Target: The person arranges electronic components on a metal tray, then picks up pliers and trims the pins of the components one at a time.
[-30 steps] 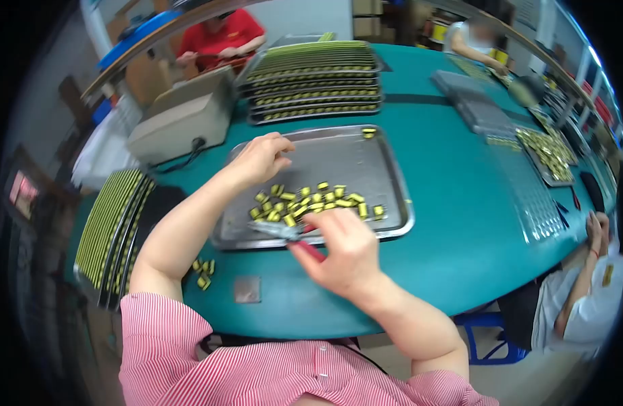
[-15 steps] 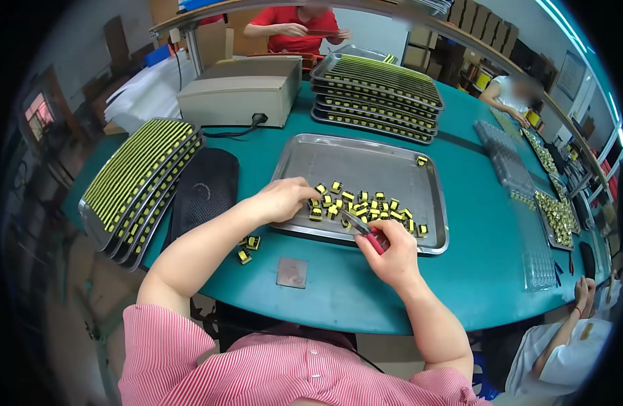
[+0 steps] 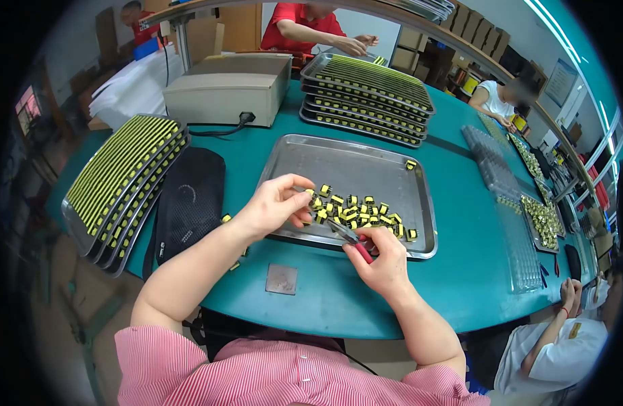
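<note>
My left hand (image 3: 279, 205) is over the left front part of a metal tray (image 3: 345, 152), its thumb and fingers pinched on a small yellow-and-black part (image 3: 309, 193). My right hand (image 3: 381, 258) is wrapped round red-handled pliers (image 3: 345, 233) at the tray's front edge. The pliers' jaws point up and left toward the left hand, beside a loose pile of yellow-and-black parts (image 3: 352, 215). One more such part (image 3: 410, 164) lies alone near the tray's back right corner.
Stacked full trays (image 3: 365, 95) stand behind, others (image 3: 119, 183) at left beside a black pouch (image 3: 190, 196). A beige box (image 3: 227, 91) is at the back left. A small metal plate (image 3: 281, 279) lies in front. Clear plastic trays (image 3: 491, 159) are at right. Three co-workers sit around the table.
The left hand has risen from the pile's left edge with a part between its fingers. The pliers stay in the right hand near the pile. The camera view has shifted slightly.
</note>
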Demonstrator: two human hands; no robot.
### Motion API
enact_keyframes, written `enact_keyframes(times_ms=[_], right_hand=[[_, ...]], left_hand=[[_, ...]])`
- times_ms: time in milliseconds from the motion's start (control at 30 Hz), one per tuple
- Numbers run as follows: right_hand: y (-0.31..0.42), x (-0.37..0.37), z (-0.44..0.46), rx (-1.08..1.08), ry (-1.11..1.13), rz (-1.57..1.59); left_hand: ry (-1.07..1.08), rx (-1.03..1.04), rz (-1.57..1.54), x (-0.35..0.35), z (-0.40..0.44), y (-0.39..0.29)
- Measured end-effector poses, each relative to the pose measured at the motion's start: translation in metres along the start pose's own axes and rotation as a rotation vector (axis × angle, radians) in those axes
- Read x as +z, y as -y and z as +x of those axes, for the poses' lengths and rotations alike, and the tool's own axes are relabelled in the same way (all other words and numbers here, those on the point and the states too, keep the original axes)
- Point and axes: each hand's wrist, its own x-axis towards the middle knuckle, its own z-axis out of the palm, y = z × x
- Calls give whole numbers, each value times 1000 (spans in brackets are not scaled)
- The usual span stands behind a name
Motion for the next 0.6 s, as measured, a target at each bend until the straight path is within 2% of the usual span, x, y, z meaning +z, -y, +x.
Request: enact_keyframes(times_ms=[100,267,367,600], right_hand=[[3,0,0,2,15,-9],[0,1,1,9,48,-47],[1,1,1,40,78,-48],[1,3,0,46,96,-62]], left_hand=[[59,-58,-299,17,-15,3],[116,-172,-441,27,-25,10],[126,-169,-569,26,-28,13],[157,-12,-324,25,-30,16]])
